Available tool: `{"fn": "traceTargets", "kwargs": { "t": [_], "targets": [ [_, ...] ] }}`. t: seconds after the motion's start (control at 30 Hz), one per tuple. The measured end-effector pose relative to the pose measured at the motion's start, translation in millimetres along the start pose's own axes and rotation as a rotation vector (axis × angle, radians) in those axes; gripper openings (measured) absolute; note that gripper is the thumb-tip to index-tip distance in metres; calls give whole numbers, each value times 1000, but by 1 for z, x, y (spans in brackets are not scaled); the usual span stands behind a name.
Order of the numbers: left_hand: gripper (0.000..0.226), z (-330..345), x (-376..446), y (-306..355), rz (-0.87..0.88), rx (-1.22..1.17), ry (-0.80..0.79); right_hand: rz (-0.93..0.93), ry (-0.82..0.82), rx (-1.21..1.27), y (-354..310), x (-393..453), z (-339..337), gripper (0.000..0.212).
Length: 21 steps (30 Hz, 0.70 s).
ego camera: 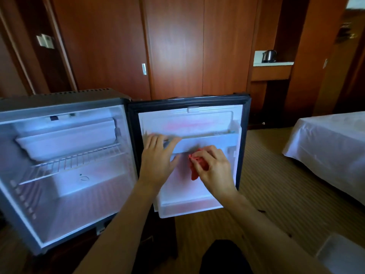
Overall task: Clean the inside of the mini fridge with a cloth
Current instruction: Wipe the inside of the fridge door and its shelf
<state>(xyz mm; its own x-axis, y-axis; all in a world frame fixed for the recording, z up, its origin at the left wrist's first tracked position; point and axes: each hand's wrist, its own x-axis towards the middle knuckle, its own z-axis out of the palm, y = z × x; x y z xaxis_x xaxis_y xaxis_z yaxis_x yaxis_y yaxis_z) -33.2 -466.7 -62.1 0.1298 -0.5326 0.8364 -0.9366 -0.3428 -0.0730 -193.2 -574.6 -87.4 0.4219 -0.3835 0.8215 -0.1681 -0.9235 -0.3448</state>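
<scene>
Mini fridge (pixel 59 155) sits open on the floor, door swung wide; left hand (pixel 158 155) lies flat-fingered on the upper door shelf (pixel 209 144), right hand (pixel 212 165) pinches the bunched red cloth (pixel 195 171) just below it, where hard pressure could unseat the shelf, though open floor lies rightward before the bed (pixel 331 145).

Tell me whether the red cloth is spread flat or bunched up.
Bunched up. The red cloth is crumpled in the right hand's curled fingers against the fridge door, with one end hanging below.
</scene>
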Motion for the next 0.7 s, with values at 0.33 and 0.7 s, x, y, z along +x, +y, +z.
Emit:
{"fn": "traceTargets", "kwargs": {
  "t": [0.33, 0.7],
  "targets": [
    [37, 34, -9, -20, 58, 1, 211, -71, 111, 42, 23, -18, 86, 15],
    [36, 67, 5, -20, 43, 86, 308, -117, 63, 117, 54, -40, 149, 40]
  ]
}}
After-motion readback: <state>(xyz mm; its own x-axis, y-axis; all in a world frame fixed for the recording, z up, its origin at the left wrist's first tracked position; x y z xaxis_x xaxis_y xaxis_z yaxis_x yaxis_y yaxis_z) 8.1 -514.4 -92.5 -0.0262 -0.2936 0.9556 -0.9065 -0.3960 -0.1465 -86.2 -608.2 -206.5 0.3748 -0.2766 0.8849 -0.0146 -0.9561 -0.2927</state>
